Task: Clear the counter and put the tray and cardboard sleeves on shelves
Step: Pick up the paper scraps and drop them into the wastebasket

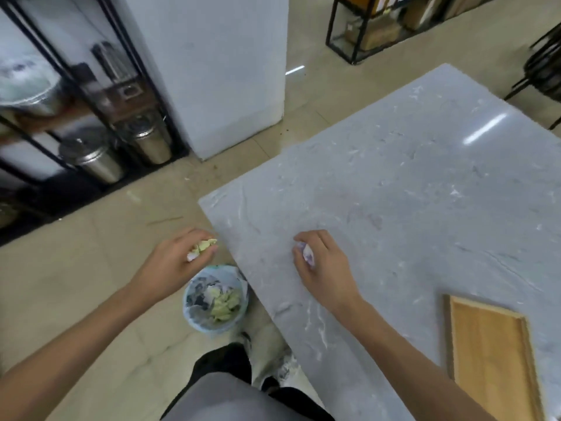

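My left hand (179, 259) hovers off the corner of the grey marble counter (409, 183), closed around crumpled yellow-green and white paper scraps (202, 247). It is above and slightly left of a small blue-lined bin (194, 317) on the floor, which holds more crumpled scraps. My right hand (321, 262) rests on the counter near its left edge, fingers curled around a small white and purple paper scrap (307, 253). A wooden tray (491, 354) lies on the counter at the lower right. No cardboard sleeves are in sight.
A black metal shelf rack (91, 117) with steel canisters (94, 159) stands at the left by a white pillar (218, 71). Another black rack (379, 25) with boxes stands at the back. My legs and shoes (267, 360) are beside the bin.
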